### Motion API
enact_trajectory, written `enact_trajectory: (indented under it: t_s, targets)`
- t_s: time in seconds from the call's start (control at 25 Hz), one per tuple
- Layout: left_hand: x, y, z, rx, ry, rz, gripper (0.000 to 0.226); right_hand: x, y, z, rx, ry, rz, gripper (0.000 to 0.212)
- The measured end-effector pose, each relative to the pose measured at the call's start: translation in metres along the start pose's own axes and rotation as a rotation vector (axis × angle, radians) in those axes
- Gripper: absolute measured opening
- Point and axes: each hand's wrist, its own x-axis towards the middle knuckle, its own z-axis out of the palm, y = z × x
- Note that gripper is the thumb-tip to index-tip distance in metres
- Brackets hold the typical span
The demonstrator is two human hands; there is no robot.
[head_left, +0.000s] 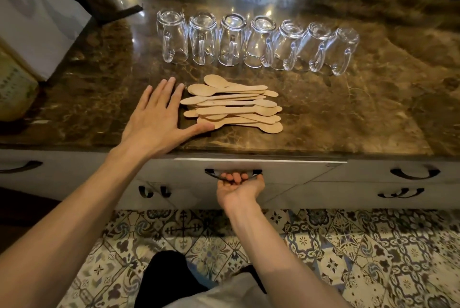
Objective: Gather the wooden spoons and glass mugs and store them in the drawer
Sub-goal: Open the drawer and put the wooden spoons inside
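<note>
Several flat wooden spoons [234,106] lie in a loose pile on the brown marble counter [348,113]. Behind them, several clear glass mugs [256,42] stand upside down in a row, handles toward me. My left hand [156,116] rests flat on the counter with fingers spread, its thumb touching the near edge of the spoon pile. Below the counter edge, my right hand [236,184] is curled from underneath around the black handle [210,172] of the middle white drawer [286,170], which is pulled out slightly.
A white bag [37,21] and a pale box [15,83] stand at the counter's left end. More black handles [414,173] sit on neighbouring drawers and doors. Patterned floor tiles [348,258] lie below. Cardboard boxes stand behind the counter.
</note>
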Motion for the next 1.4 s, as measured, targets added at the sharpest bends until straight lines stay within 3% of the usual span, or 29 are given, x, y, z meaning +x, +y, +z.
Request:
enact_trajectory:
  t_s: [0.48, 1.4]
  targets:
    - [0.005, 0.0, -0.009, 0.014, 0.032, -0.015, 0.121, -0.02, -0.002, -0.033, 0.022, -0.039, 0.003, 0.045]
    - [0.003, 0.002, 0.003, -0.034, 0.082, 0.025, 0.118, -0.059, -0.001, -0.12, -0.001, 0.178, 0.022, 0.036]
